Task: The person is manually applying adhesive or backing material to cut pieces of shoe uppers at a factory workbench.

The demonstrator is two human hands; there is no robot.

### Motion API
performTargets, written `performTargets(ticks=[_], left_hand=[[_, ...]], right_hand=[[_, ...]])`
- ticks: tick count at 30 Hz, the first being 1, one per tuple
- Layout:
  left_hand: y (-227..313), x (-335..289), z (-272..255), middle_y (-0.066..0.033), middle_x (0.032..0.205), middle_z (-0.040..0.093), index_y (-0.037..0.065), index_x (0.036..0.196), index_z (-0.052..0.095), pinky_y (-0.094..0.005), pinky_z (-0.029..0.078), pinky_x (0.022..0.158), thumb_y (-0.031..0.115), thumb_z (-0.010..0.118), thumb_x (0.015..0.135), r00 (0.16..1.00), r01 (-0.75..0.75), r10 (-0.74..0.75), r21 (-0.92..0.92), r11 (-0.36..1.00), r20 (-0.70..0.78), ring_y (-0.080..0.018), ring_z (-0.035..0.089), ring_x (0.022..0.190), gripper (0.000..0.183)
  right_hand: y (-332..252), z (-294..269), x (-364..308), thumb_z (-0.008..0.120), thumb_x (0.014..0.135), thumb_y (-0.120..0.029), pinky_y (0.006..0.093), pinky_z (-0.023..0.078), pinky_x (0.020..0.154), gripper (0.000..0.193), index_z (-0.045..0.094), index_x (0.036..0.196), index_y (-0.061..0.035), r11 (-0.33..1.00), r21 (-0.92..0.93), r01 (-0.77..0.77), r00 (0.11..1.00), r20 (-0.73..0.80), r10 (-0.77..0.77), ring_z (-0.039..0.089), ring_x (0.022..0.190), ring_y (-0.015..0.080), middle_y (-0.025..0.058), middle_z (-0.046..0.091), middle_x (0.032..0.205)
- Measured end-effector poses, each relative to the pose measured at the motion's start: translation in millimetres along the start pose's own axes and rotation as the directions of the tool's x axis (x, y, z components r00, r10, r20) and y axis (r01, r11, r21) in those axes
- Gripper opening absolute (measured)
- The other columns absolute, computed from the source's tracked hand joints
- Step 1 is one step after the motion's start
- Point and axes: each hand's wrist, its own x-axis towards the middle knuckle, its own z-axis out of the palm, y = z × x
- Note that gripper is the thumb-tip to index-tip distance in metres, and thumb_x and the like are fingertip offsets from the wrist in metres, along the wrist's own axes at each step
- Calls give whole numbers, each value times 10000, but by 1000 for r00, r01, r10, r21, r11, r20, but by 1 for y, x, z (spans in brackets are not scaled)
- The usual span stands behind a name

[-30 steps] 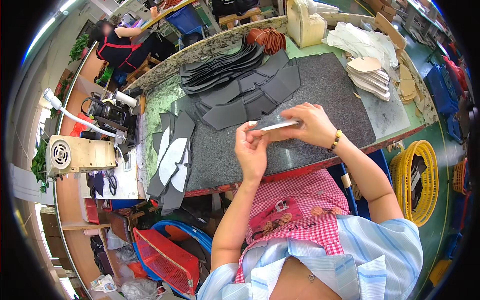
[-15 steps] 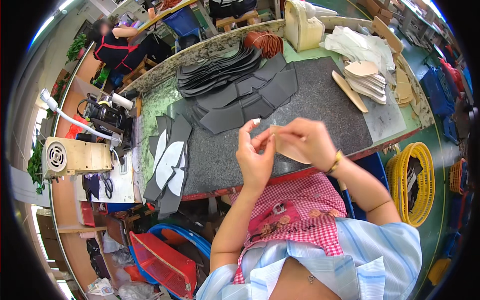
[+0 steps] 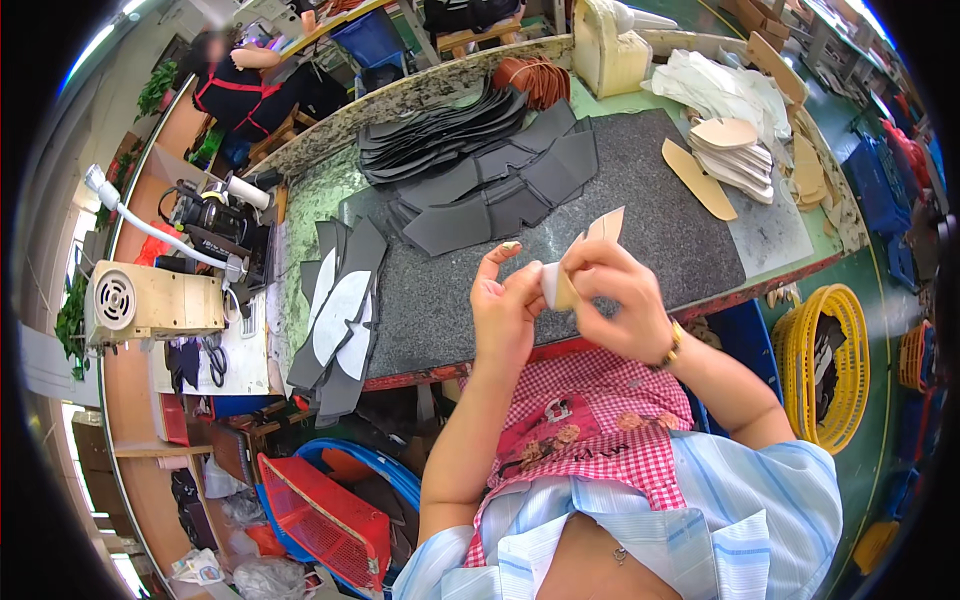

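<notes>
While both hands work above the front edge of the tabletop [image 3: 650, 230], the right hand [image 3: 620, 305] pinches a tan insole [image 3: 590, 250], tilted with its tip up. The left hand [image 3: 505, 310] has its fingertips closed on a white strip [image 3: 550, 283] at the insole's lower end. Dark cut pieces [image 3: 480, 180] lie further back, tan insoles [image 3: 735, 155] stacked to the right.

matt tan insole piece [image 3: 592, 245]; speckled mat [image 3: 640, 215]
</notes>
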Motion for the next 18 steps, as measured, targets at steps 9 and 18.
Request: performTargets(ticks=[9,18], left_hand=[[24,-21,1,-145,870,687,33,1085,471,-278,541,670,-31,559,907,691,-665,514,727,173,509,-178,670,734,208],[38,64,-24,-100,1246,592,86,1167,574,-484,449,975,124,713,729,548,-539,19,371,-756,836,-280,572,1164,461]], right_hand=[[29,-121,-94,704,853,-316,345,518,854,480,566,1167,20,719,-101,-688,422,750,509,650,995,196,149,659,1124],[44,-94,-70,594,860,-118,179,333,421,192,580,1007,6,41,959,-279,648,156,745,410,487,33,-14,506,635]])
